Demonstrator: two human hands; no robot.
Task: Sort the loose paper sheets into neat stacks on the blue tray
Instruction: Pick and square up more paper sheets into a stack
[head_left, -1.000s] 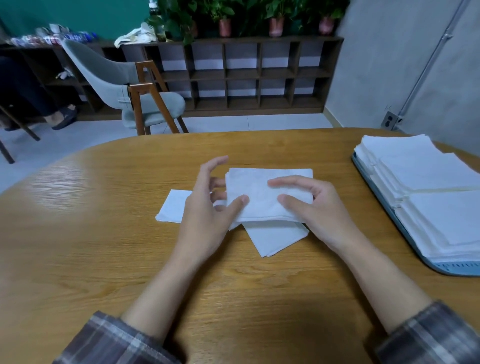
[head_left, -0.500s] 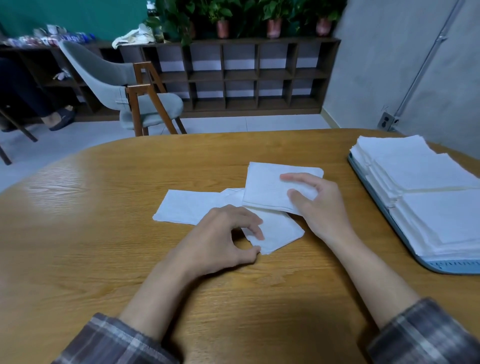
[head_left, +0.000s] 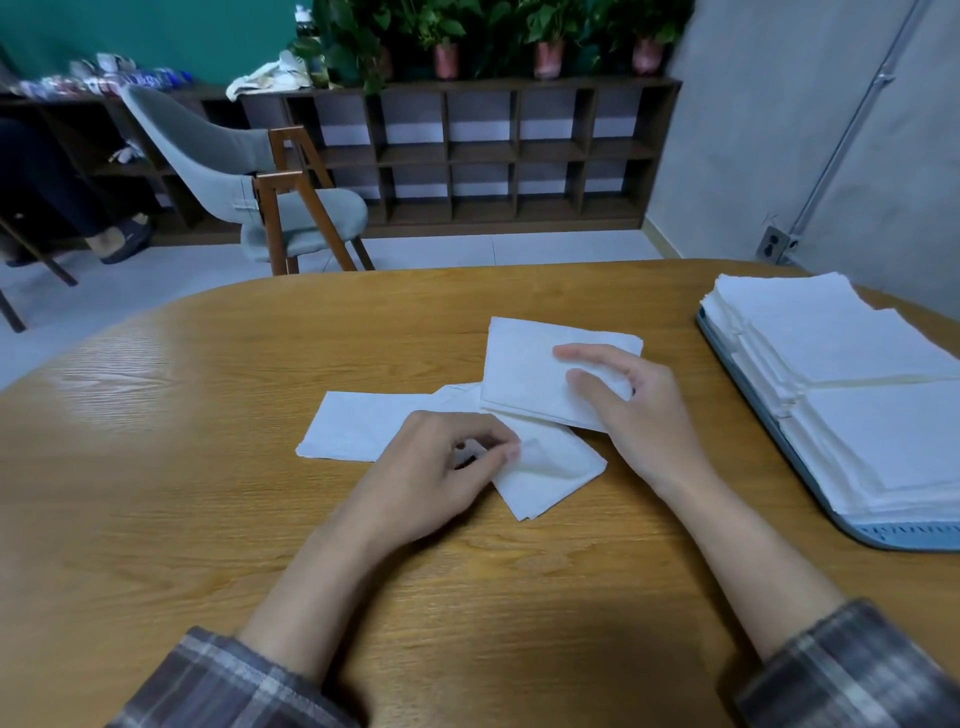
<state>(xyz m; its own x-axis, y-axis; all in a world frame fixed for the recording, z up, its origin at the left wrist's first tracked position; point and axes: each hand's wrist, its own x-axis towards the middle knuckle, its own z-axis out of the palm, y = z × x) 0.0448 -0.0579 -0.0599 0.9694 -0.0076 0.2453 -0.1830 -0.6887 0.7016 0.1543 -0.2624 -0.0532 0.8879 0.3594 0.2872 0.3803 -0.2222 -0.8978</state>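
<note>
Fingers (head_left: 511, 453) of the left hand (head_left: 431, 470) are curled, pinching a corner of the near sheet (head_left: 553, 475), which lies flat on the counter (head_left: 208, 519). A second loose sheet (head_left: 353, 431) lies just left, partly tucked under. Slightly farther, the right hand (head_left: 641, 410) grips a small bundle (head_left: 524, 366) by its right edge, thumb and forefinger on top. At far right the blue tray (head_left: 883, 532) carries several full white stacks (head_left: 857, 338). I judge the sorting nearly done: two sheets and the bundle remain off the tray.
</note>
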